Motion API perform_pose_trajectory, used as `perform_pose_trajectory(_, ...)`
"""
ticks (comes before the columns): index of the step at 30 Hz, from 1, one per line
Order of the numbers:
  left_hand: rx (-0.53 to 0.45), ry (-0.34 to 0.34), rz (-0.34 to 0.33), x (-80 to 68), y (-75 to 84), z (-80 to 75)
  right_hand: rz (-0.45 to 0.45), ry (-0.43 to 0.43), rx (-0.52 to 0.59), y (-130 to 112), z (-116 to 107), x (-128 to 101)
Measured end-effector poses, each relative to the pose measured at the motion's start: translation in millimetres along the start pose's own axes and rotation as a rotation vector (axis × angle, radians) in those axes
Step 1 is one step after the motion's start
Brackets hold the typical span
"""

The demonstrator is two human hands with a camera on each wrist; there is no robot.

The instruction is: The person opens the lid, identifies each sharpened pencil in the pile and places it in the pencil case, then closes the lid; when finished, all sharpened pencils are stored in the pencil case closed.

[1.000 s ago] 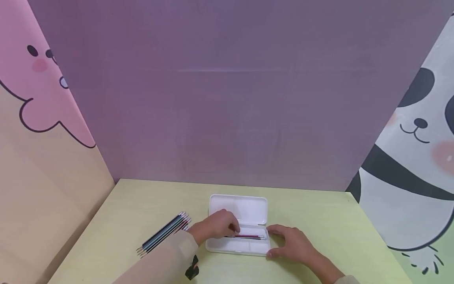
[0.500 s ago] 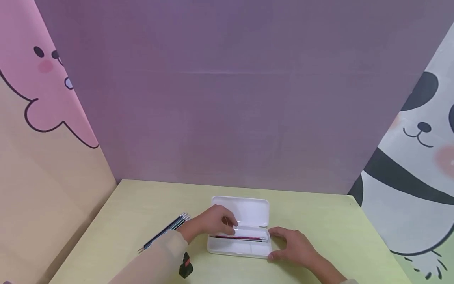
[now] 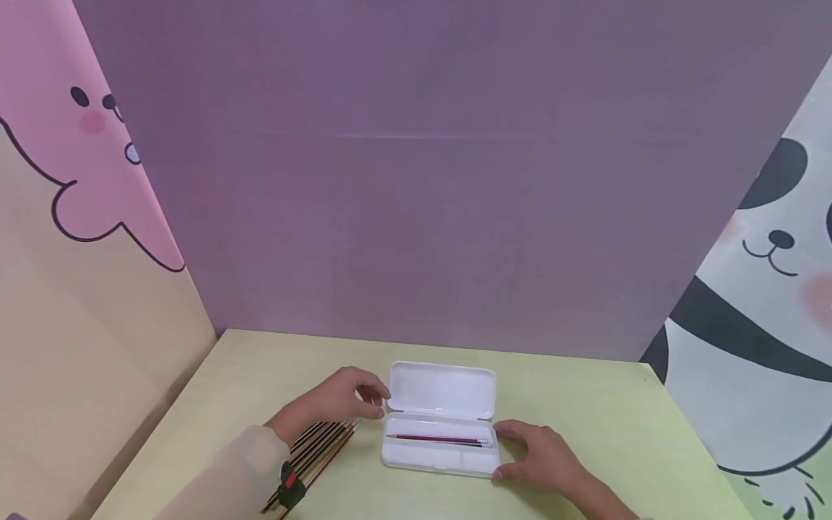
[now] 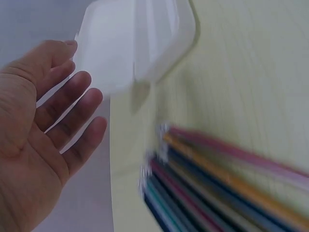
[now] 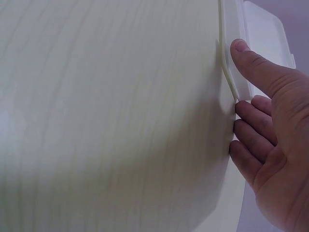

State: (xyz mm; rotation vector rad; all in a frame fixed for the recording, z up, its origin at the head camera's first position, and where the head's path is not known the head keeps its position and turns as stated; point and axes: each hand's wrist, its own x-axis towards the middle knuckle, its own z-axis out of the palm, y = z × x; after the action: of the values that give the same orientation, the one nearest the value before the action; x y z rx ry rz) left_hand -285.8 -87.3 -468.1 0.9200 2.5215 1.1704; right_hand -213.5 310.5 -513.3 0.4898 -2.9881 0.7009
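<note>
A white pencil case (image 3: 442, 391) lies with its lid folded back, and a couple of pencils (image 3: 438, 438), one dark red, rest lengthwise in its tray. My left hand (image 3: 344, 396) is just off the case's left end, palm bare and fingers loosely bent in the left wrist view. Under that forearm a bundle of pencils (image 3: 321, 448) lies slanted on the table, partly covered by the sleeve and a black wrist strap. My right hand (image 3: 542, 456) holds the case's right end, thumb at the front corner and fingers toward the back; the right wrist view shows the thumb (image 5: 256, 65) against its wall.
The pale yellow wood-grain table (image 3: 585, 397) backs onto a purple-grey panel (image 3: 422, 217). Side walls carry a pink cartoon (image 3: 97, 188) on the left and a panda (image 3: 760, 303) on the right.
My left hand has left the case's tray and moved left, over the loose pencils, uncovering the pencils inside. The right hand stays at the case's right end.
</note>
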Motion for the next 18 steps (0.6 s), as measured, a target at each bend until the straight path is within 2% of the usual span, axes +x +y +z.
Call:
perform_pose_trajectory(5,0.053,0.047,-0.043,-20.8,-21.9,-23.1,0.012,-0.002,0.002,-2.0,-1.0,-1.6)
perform_pose_trajectory(10,0.044,0.071,-0.121,-43.5,-45.9,-41.9,0.009,0.003,-0.005,-0.8,-1.1,-1.8)
perform_pose_trajectory(14,-0.017,0.083,-0.158,-60.4,-65.0,-48.7,-0.001,0.008,-0.012,0.9,0.0,-1.0)
perform_pose_trajectory(18,-0.070,0.075,-0.167,-72.6,-82.9,-49.3,-0.004,0.005,-0.016,2.3,1.6,0.0)
